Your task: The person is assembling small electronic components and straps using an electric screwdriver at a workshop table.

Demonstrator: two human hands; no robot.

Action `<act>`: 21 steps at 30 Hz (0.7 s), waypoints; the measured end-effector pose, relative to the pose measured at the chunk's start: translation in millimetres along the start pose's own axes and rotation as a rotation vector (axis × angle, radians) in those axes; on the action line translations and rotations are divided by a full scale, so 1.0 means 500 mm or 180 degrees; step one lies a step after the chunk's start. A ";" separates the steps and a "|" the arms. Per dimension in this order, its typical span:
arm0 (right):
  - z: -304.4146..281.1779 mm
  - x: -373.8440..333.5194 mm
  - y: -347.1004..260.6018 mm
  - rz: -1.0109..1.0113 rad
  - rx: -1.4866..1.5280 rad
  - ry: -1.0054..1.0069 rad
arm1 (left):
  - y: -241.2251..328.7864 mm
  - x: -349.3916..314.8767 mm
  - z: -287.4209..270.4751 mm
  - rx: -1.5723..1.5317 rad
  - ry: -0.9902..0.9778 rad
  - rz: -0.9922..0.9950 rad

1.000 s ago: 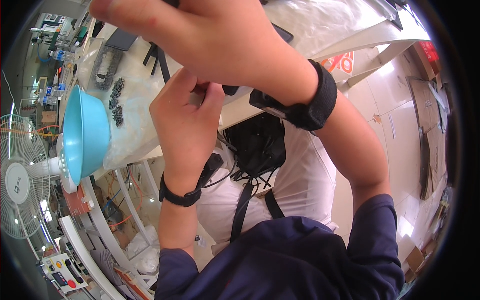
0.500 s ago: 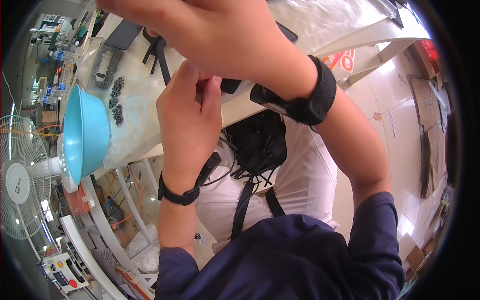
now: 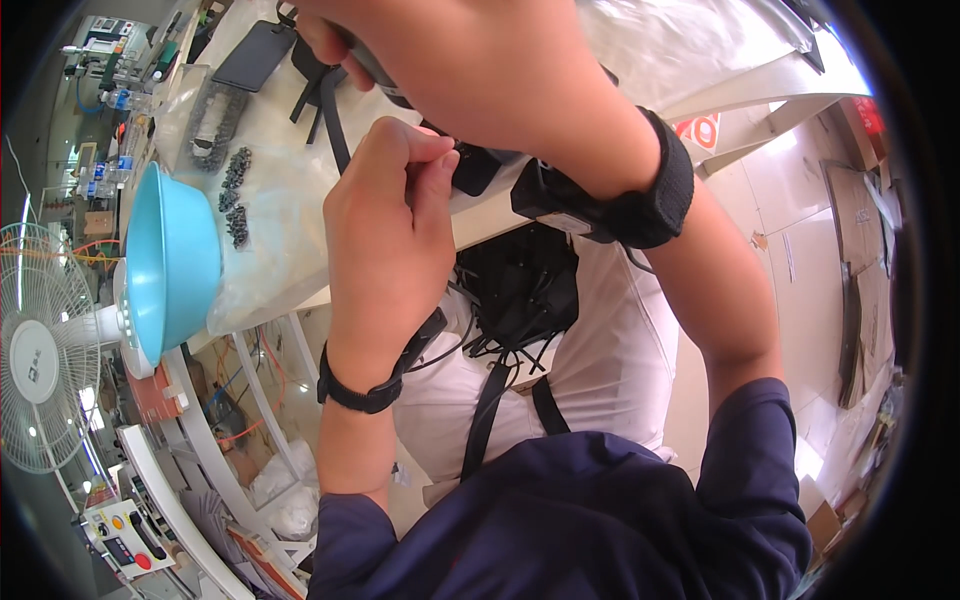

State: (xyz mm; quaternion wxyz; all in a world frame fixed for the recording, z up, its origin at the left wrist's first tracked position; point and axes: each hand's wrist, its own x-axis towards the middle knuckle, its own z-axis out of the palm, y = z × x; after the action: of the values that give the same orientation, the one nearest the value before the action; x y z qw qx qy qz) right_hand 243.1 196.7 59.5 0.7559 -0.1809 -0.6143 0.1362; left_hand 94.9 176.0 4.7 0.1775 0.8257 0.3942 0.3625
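Note:
My left hand (image 3: 390, 215) is raised over the near table edge, with thumb and forefinger pinched together; whatever sits between the fingertips is too small to make out. Above it, my right hand (image 3: 470, 60) curls its fingers round a dark grey rod-like tool (image 3: 375, 70), most of which the hand covers. Just right of my left fingertips lies a black rounded piece (image 3: 478, 172) at the table edge. Black straps (image 3: 332, 125) lie beyond my left hand. Two heaps of small dark screw-like parts (image 3: 235, 195) rest on the plastic-covered table (image 3: 280, 225).
A light-blue basin (image 3: 180, 265) stands at the left table edge, beside a white fan (image 3: 35, 360). Behind the small parts are a clear plastic tray (image 3: 215, 125) and a flat black slab (image 3: 255, 58). A black bundle with cords (image 3: 525, 280) lies on my lap.
My right hand has moved rightward and away from my left hand, and the grey tool in it now shows. My left hand has shifted slightly right, still pinched.

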 end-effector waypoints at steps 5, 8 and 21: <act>-0.005 -0.007 0.005 0.0109 -0.0043 -0.0092 | 0.002 0.000 0.001 -0.0012 -0.0047 0.0011; -0.006 -0.011 0.012 0.0174 -0.0050 -0.0170 | 0.000 -0.003 0.000 0.0051 -0.0113 -0.0031; -0.023 -0.043 0.033 0.0532 -0.0133 -0.0671 | -0.006 -0.010 -0.004 0.0014 -0.0146 0.0079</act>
State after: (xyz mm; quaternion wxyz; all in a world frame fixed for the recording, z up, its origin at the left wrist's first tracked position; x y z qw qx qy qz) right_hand 250.2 201.0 31.5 0.6692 -0.2318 -0.6758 0.2042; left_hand 89.9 174.2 1.8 0.1801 0.8390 0.3805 0.3448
